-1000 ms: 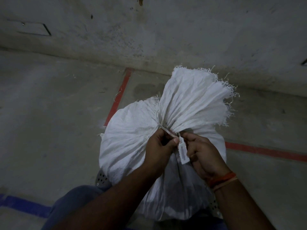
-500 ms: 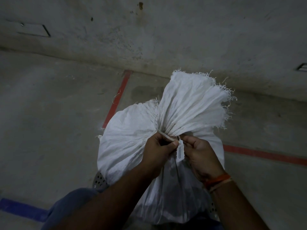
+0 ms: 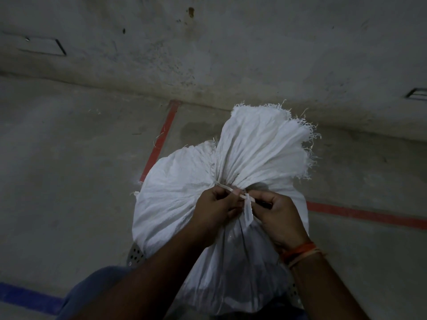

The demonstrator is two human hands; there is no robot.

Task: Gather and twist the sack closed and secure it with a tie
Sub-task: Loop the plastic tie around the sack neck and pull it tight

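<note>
Pinching the zip tie with both your left hand and right hand, you've gathered the woven sack; cinching remains.

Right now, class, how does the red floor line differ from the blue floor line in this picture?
The red floor line runs past the white woven sack, with a second arm reaching the wall; the blue floor line is a single strip at the lower left corner. The red floor line is partly hidden behind the sack; the blue floor line is cut off by a trouser leg. Both are flat strips on grey concrete.
</note>
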